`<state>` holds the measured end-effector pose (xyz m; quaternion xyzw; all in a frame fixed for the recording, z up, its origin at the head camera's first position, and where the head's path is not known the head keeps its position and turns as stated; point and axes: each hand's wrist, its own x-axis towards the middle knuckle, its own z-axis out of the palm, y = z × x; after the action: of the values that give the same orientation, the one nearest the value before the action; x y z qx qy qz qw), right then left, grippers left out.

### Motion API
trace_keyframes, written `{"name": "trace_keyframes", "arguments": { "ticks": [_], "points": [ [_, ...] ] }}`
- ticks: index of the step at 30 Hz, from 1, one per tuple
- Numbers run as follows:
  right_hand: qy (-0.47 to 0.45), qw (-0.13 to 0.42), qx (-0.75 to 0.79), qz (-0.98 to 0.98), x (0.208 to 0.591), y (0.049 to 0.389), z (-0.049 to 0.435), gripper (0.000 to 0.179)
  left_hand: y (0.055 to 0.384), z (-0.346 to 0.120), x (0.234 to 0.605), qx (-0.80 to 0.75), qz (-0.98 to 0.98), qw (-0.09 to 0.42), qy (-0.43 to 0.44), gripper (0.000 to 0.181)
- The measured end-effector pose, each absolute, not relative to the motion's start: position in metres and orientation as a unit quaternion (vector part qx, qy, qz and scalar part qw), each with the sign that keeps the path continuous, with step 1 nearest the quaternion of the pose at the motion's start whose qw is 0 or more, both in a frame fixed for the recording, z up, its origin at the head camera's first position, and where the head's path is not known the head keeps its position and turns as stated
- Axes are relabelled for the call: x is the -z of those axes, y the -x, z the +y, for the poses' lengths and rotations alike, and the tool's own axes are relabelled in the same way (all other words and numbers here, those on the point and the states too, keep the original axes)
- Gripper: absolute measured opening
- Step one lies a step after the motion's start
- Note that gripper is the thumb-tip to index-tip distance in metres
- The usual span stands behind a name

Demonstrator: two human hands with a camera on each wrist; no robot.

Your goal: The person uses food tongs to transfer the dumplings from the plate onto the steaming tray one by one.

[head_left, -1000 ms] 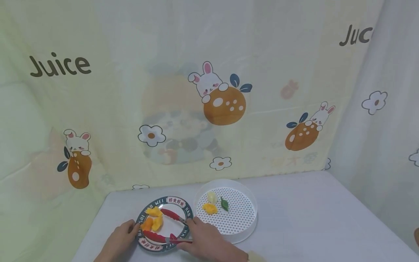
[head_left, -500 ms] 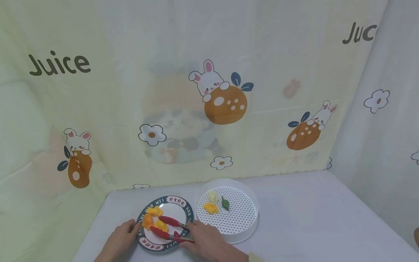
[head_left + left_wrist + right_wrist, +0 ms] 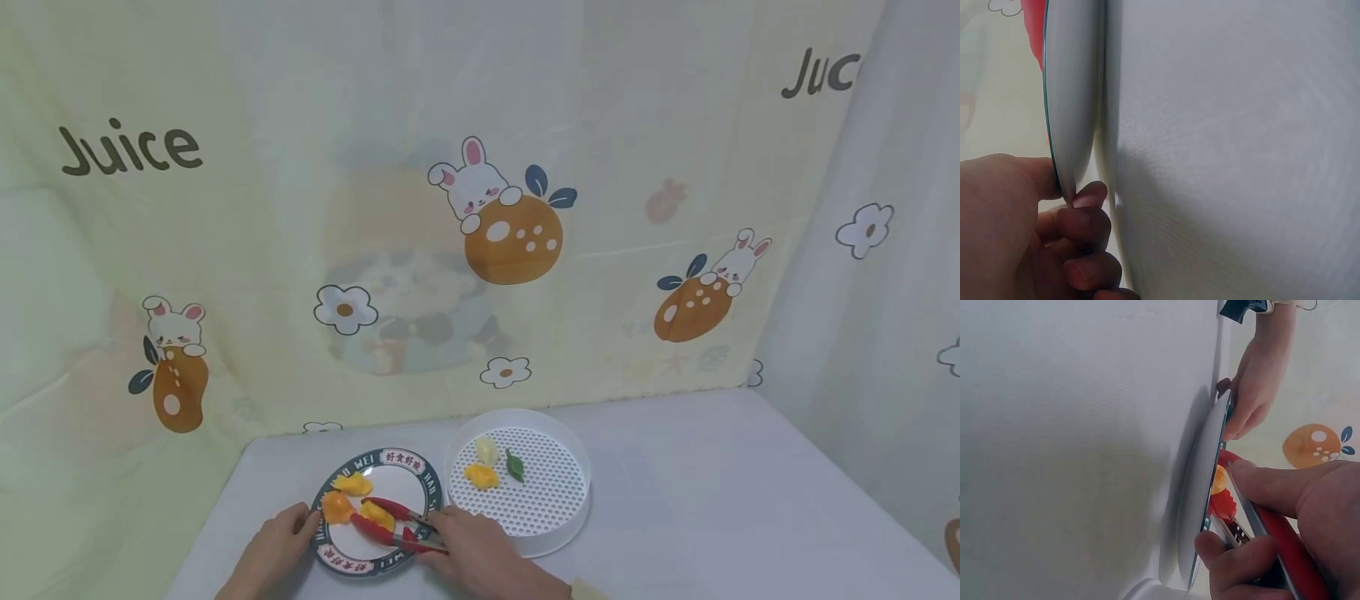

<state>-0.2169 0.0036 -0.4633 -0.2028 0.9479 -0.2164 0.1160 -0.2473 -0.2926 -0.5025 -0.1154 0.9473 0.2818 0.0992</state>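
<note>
A round plate (image 3: 348, 565) with a dark green lettered rim sits at the table's left. My left hand (image 3: 273, 542) pinches its left edge, thumb above and fingers below, as the left wrist view shows at the plate (image 3: 1072, 87). My right hand (image 3: 483, 550) grips red-tipped tongs (image 3: 373, 532) over the plate. Their arms lie on either side of a yellow dumpling-like piece (image 3: 378, 515); whether both touch it I cannot tell. An orange piece (image 3: 338, 507) and another yellow piece (image 3: 352, 484) lie left of the tongs.
Right of the plate stands a white round steamer tray (image 3: 555, 510) with a perforated base. It holds a pale piece (image 3: 487, 451), a yellow piece (image 3: 481, 477) and a green leaf-shaped piece (image 3: 514, 466). A printed curtain (image 3: 600, 325) hangs behind the table.
The tongs have moved in and narrowed around one yellow piece, which has shifted right, apart from the orange one. My left hand stays at the plate's edge.
</note>
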Motion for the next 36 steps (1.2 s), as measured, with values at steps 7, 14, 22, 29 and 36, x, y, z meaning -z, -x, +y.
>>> {"name": "trace_keyframes", "arguments": {
  "ticks": [7,14,22,29,36],
  "points": [
    [0.193,0.112,0.243,0.944,0.454,0.216,0.007,0.047,0.248,-0.294,0.504,-0.284,0.947,0.100,0.115,0.025],
    [0.179,0.094,0.256,0.945,0.437,0.217,0.010,0.054,0.247,-0.293,0.503,-0.283,0.947,0.096,0.113,0.025],
    [0.186,0.083,0.251,0.946,0.431,0.215,0.020,0.052,0.246,-0.292,0.503,-0.281,0.947,0.099,0.117,0.025],
    [0.182,0.081,0.255,0.946,0.434,0.213,0.034,0.047,0.247,-0.292,0.504,-0.277,0.949,0.101,0.115,0.025],
    [0.170,0.077,0.256,0.949,0.433,0.211,0.051,0.055,0.246,-0.292,0.502,-0.278,0.948,0.100,0.117,0.026]
  ]
}}
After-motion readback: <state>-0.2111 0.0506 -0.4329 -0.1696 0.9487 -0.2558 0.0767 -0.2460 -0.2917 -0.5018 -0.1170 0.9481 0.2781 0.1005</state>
